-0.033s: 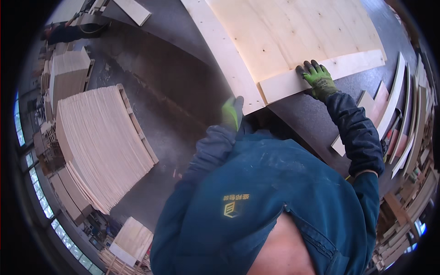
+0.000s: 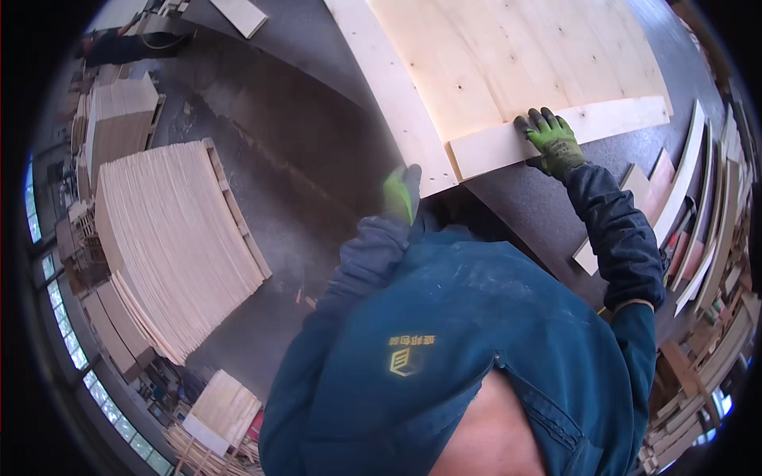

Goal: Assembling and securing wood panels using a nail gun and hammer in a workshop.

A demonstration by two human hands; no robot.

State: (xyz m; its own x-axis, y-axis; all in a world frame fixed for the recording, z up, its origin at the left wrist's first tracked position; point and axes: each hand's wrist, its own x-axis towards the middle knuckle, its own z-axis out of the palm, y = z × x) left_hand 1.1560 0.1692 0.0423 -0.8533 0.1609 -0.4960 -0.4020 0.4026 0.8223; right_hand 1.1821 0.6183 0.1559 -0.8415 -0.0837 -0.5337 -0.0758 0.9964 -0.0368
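A pale plywood panel (image 2: 476,59) lies on a dark worktop in front of me. One long pale board (image 2: 389,91) runs along its left side, and a wooden strip (image 2: 484,152) lies across its near edge. My right hand (image 2: 553,143), in a green and black glove, spans that strip, with fingers over its far edge and the thumb at its near edge. At the near left corner my left hand (image 2: 402,194), gloved alike, stands against the end of the long board. Blur there hides how its fingers are bent.
A tall stack of thin wooden sheets (image 2: 171,238) stands on a pallet at left, with another stack (image 2: 123,111) behind it. Long slats (image 2: 683,186) lie at right beside the panel. A loose board (image 2: 240,16) rests at the top. Far left, a dark-clothed person (image 2: 135,49) is visible.
The view has shifted very slightly, so the panel and the stacks appear a little displaced. Both hands keep their places on the wood.
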